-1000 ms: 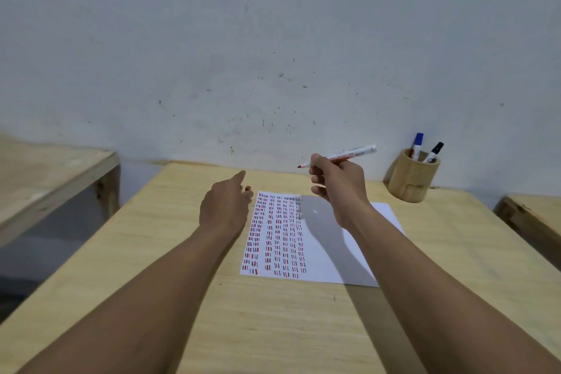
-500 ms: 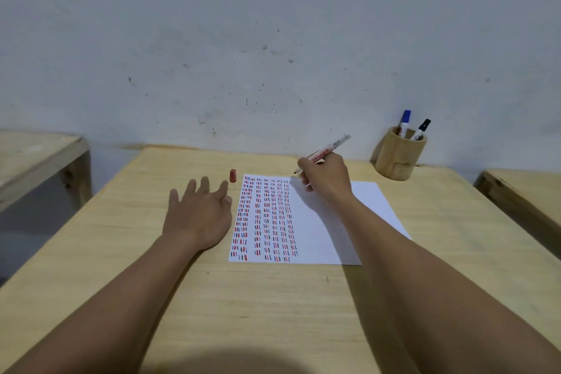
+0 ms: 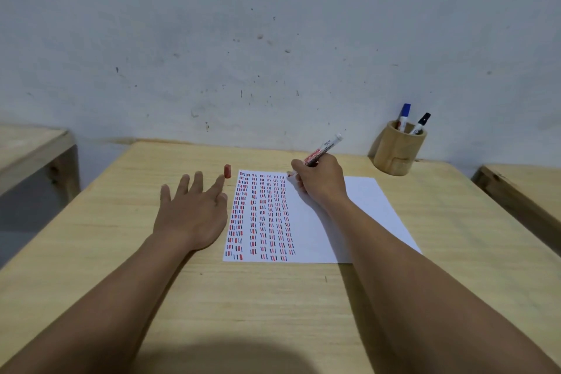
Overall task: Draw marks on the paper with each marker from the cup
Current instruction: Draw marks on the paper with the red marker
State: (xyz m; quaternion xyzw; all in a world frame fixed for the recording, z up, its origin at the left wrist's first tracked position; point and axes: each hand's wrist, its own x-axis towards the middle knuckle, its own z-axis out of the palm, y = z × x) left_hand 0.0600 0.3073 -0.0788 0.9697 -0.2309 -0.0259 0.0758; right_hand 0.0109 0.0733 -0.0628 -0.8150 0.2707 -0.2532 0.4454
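1. Right hand dropped from mid-air a second ago, now clamped on the red marker, tip at the paper top edge.
2. Left hand flattened on the table, fingers spread, holding nothing, red cap left just beside it.
3. Looks like a fresh red column starting; blue marker and black marker waiting in the cup.

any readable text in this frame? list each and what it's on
"SNOWMAN": red brand word on the barrel of the red marker in the right hand.
Smaller dark print under it on the same barrel: too blurred to read.
Labels on the blue marker and black marker in the cup: too small to read.
Paper: only coloured dashes, no words.
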